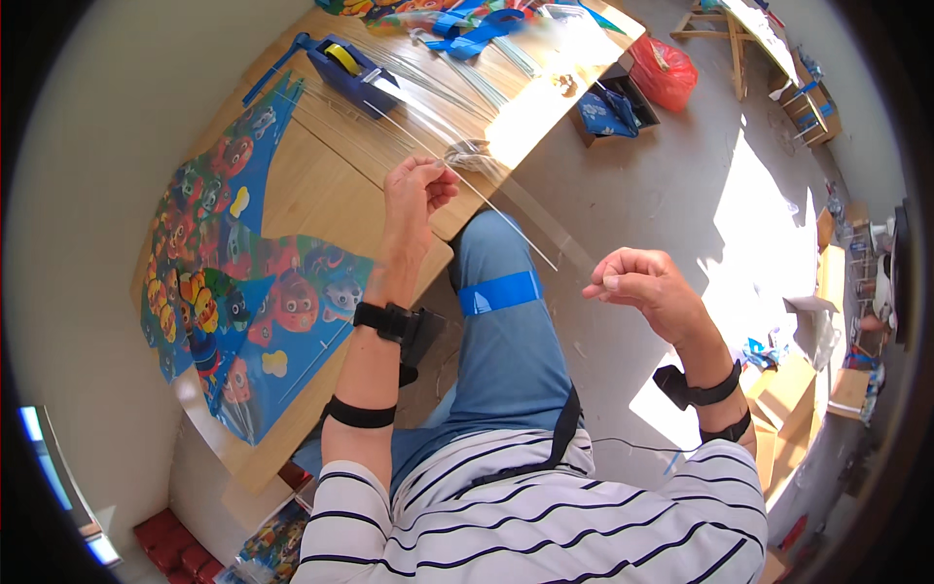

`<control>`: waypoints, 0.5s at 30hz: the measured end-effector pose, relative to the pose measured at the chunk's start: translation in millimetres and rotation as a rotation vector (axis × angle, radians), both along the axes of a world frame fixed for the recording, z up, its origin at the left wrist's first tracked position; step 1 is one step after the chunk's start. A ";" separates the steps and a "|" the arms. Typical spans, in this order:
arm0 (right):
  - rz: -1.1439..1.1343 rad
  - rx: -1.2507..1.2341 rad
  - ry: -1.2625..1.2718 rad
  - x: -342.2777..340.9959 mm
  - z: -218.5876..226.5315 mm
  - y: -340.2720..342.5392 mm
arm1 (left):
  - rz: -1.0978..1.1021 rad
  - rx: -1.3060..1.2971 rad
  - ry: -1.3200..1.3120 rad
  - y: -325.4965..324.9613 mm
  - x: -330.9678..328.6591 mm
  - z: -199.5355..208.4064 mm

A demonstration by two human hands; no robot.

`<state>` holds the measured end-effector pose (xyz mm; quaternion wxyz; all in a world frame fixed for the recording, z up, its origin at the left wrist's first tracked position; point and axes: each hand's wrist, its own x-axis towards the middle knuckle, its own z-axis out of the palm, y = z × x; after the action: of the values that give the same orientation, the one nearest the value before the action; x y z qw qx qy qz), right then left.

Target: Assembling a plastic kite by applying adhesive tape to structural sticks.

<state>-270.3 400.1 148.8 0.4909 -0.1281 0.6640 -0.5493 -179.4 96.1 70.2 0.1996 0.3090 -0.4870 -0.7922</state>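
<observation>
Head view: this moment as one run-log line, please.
left hand: holding thin white rod | right hand: pinching clear tape | blue dispenser: on table | printed sheets: on table

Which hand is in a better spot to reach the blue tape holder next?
Probably the left hand: it's over the table, closer to the tape holder. The right hand looks farther away, out past the table's edge, above the floor.

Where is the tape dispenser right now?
In the head view, the blue tape dispenser stands on the wooden table, left of centre near the top, beyond the person's left hand.
</observation>
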 end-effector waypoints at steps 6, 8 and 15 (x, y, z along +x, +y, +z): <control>0.001 0.008 -0.009 -6.8 -14.1 1.7 | -0.011 0.009 -0.037 7.6 -7.2 -4.4; 0.024 -0.006 0.018 -5.4 -14.4 -1.8 | -0.014 0.016 -0.032 9.5 -4.7 -2.7; 0.026 0.008 0.090 -6.4 -19.8 7.6 | 0.103 -0.036 -0.174 -22.5 11.7 -24.7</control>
<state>-276.7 407.7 129.0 0.4681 -0.1592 0.6859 -0.5339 -167.7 73.7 45.5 0.2025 0.3977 -0.5003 -0.7420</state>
